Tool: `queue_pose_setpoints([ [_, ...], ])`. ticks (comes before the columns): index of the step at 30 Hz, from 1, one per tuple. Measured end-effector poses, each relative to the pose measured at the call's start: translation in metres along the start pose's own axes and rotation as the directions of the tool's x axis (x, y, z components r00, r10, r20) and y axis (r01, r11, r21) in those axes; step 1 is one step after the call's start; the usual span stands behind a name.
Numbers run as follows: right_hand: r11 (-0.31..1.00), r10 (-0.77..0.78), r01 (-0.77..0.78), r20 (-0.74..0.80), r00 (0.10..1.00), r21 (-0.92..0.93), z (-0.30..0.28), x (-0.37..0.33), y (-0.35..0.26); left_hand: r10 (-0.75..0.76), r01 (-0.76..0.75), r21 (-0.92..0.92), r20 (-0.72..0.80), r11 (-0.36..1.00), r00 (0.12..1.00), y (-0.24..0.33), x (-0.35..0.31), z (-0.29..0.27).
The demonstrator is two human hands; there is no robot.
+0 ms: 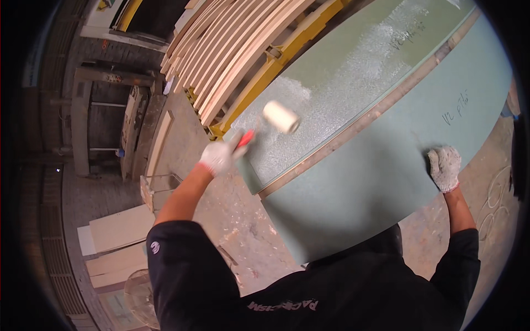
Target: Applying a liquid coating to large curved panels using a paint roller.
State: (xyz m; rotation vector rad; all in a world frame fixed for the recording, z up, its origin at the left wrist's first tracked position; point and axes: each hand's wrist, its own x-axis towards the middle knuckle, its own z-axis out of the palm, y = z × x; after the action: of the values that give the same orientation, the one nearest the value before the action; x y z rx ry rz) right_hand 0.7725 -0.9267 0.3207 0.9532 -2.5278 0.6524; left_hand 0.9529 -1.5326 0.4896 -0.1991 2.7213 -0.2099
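In a white knit glove, my left hand [218, 156] closes around the red handle [245, 139] of a paint roller, whose cream sleeve [281, 117] is slightly smeared by motion. The roller is over the left end of a green board [320, 77], where a wet, whitish coating [309, 127] covers much of the surface. Closer to me lies a second, pale green board [353, 176] without coating, bearing handwriting. My gloved right hand [444, 167] rests as a closed fist on that board by its near edge, with nothing visible in it.
A narrow strip of wood [364, 118] runs between the two boards. Beyond them, long timber slats [232, 49] lie stacked beside a yellow metal frame [259, 77]. On the left are flat panels [118, 231] and a round wire-caged fan [139, 298]. A cable [494, 193] coils on the floor at right.
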Motion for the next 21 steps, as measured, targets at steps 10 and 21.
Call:
queue_pose_setpoints([
  [10,0.998,0.065,-0.065,-0.023,0.998,-0.013,0.005,0.014,-0.008,-0.101,0.099,-0.032,-0.099,0.995,0.99,0.09,0.089,-0.026],
  [21,0.992,0.121,-0.122,0.026,0.992,0.035,-0.004,0.017,-0.011,-0.38,0.383,0.0,0.14,0.924,0.915,0.046,-0.206,0.018],
])
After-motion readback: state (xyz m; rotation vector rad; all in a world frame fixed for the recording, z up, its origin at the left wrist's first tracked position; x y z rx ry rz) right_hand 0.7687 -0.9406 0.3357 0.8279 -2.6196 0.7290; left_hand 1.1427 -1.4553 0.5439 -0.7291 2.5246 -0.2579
